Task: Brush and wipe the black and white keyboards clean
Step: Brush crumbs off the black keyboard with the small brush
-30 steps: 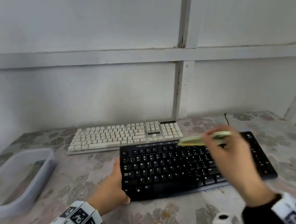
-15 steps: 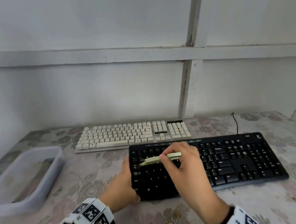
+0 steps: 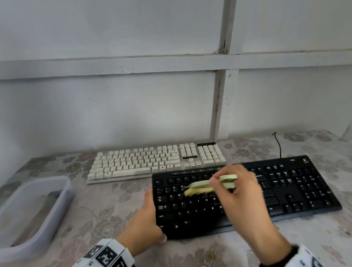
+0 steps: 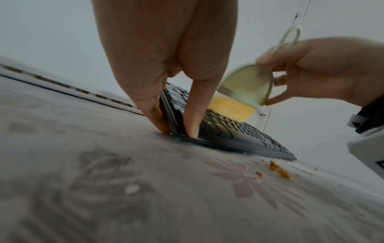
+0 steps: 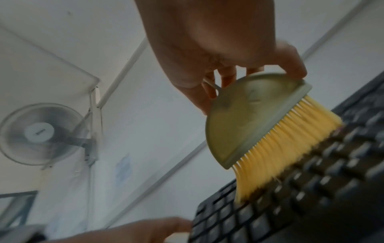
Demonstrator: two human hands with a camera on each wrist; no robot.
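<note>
The black keyboard (image 3: 289,190) lies nearest me on the flowered tablecloth, with the white keyboard (image 3: 152,160) just behind it. My left hand (image 3: 144,225) grips the black keyboard's left end, thumb on the front corner and fingers (image 4: 158,118) against the side edge. My right hand (image 3: 244,197) holds a pale green brush (image 3: 199,187) by its handle. Its yellow bristles (image 5: 280,156) touch the upper left keys of the black keyboard (image 5: 332,189). The brush (image 4: 247,85) stands just right of my left thumb.
A translucent plastic tub (image 3: 31,216) sits at the table's left edge. Orange crumbs (image 4: 278,171) lie on the cloth in front of the black keyboard. A black cable (image 3: 278,145) runs to the wall behind. A wall fan (image 5: 39,133) hangs high up.
My right hand swept the brush leftward over the black keyboard, from its upper right-middle to the left keys, where the bristles now rest. My left hand kept its hold.
</note>
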